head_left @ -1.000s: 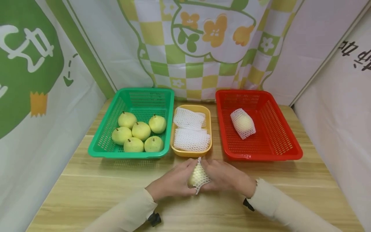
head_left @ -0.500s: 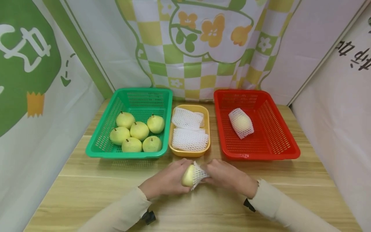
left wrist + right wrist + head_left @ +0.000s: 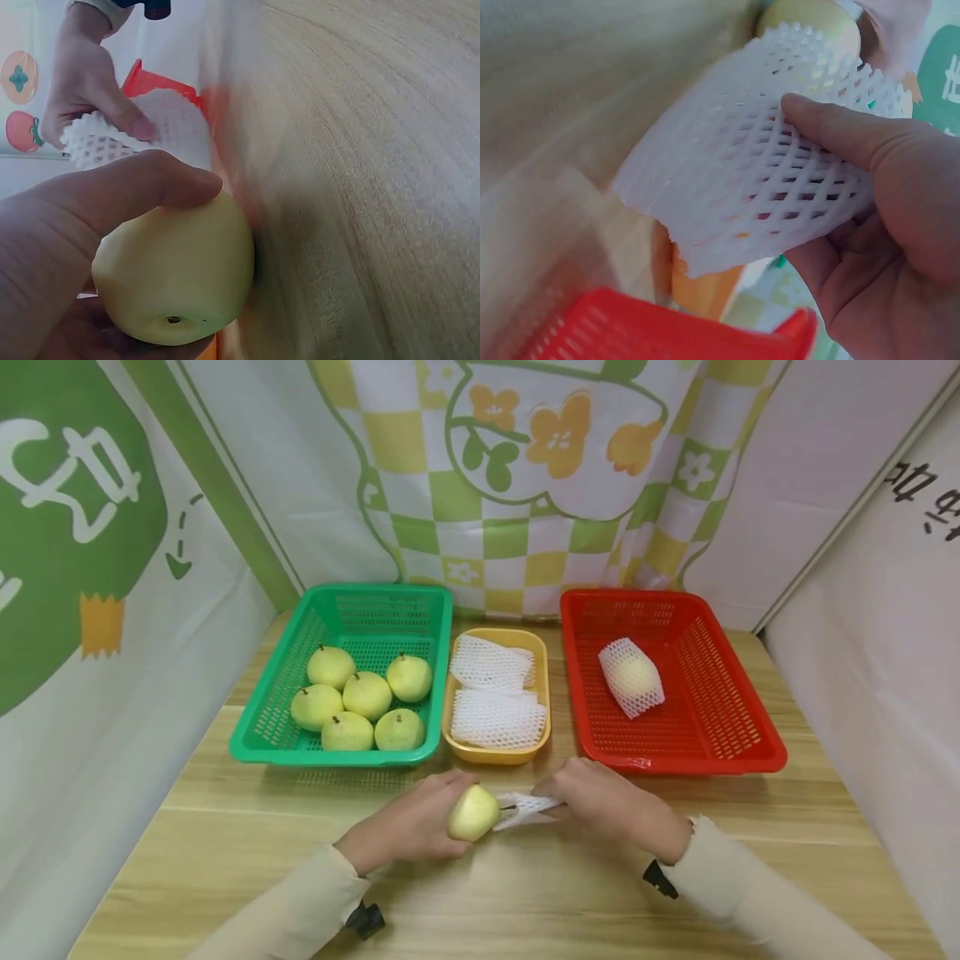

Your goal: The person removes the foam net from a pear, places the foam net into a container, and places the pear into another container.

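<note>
A bare yellow-green pear (image 3: 474, 814) is gripped in my left hand (image 3: 408, 827), low over the wooden table. In the left wrist view the thumb lies along the side of the pear (image 3: 176, 274), whose blossom end faces the camera. My right hand (image 3: 611, 806) pinches a white foam net sleeve (image 3: 525, 810) between thumb and fingers. In the right wrist view the foam net sleeve (image 3: 750, 150) hangs flattened, its open end towards the pear. The pear's stem points at that end of the net.
A green basket (image 3: 247, 752) with several bare pears stands at the back left. Beside it, a yellow tray (image 3: 495, 756) bears foam nets (image 3: 498, 718). A red basket (image 3: 712, 768) at the right holds one netted pear (image 3: 632, 678).
The foam net has come off the pear. My left hand has moved left with the pear, and my right hand has shifted right with the net.
</note>
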`<state>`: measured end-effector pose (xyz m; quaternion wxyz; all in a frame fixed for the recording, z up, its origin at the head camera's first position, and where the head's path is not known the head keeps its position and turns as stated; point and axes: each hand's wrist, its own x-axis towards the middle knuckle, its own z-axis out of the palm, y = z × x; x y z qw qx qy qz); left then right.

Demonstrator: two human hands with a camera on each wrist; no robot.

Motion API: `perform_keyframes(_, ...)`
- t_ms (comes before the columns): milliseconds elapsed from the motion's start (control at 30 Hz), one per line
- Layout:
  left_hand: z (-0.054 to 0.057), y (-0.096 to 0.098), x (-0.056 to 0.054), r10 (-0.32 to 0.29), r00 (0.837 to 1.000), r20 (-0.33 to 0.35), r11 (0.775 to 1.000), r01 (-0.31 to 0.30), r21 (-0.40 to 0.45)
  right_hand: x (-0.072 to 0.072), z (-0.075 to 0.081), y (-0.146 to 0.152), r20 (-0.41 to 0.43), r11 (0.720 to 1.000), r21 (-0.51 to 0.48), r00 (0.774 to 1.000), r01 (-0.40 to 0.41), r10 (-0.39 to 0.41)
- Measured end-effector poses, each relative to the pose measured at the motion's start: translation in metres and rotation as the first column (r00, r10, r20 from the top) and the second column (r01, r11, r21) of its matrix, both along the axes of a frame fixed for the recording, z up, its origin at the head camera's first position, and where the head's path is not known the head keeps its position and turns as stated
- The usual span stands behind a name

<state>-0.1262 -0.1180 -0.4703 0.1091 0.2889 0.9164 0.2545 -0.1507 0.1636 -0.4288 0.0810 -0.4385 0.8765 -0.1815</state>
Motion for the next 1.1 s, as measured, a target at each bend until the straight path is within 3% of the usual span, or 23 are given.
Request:
perform_keyframes(400, 0.001, -0.004, 0.002, 0.009, 1.0, 0.007, 1.0, -0.009, 0.006, -0.01, 0.053, 0.01, 0.085, 1.0, -0.004, 0.996, -0.02, 0.02)
perform_keyframes(533, -0.002, -0.007, 0.0, 0.008, 1.0, 0.023, 1.0, -0.008, 0.025, -0.011, 0.05, 0.006, 0.069, 0.999, 0.027, 0.997, -0.041, 0.039)
perform_keyframes(767, -0.002, -0.013, -0.001, -0.006, 1.0, 0.024, 0.999, 0.005, 0.049, -0.004, 0.025, -0.001, -0.012, 0.995, 0.097, 1.0, -0.023, 0.024)
perform_keyframes(867, -0.002, -0.015, -0.001, -0.006, 1.0, 0.018, 0.998, 0.005, 0.056, -0.002, 0.02, 0.001, 0.015, 0.991, 0.134, 1.0, -0.002, 0.0)
perform_keyframes(1000, -0.003, -0.018, -0.001, -0.014, 1.0, 0.007, 0.998, 0.013, 0.061, -0.002, 0.031, 0.007, 0.075, 0.985, 0.172, 0.997, 0.011, -0.024)
perform_keyframes(1100, -0.004, -0.019, -0.001, -0.017, 1.0, -0.001, 0.998, 0.017, 0.06, -0.005, 0.055, 0.012, 0.096, 0.987, 0.159, 0.994, 0.029, -0.045)
